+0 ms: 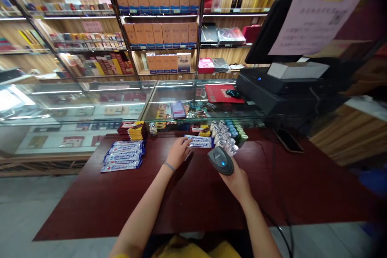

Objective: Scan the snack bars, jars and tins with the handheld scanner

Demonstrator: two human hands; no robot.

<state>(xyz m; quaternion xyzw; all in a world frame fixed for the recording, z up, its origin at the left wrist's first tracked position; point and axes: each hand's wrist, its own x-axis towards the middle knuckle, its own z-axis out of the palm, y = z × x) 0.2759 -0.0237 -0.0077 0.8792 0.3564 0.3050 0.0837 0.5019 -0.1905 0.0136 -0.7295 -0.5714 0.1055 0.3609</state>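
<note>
My right hand is wrapped round a dark barcode scanner with a blue light, held above the table and tilted forward. My left hand has its fingers closed on the left end of a blue-and-white packet; the fingertips are partly hidden. Farther left lies a stack of similar long packets. Just beyond the scanner stand several small cans with silver, blue and green tops. Yellow-and-brown packs are piled behind the stack, beside one small can.
A dark red table lies before me, with a glass display counter behind it. At right are a monitor, a phone and cables. More yellow-and-brown packs sit behind the held packet.
</note>
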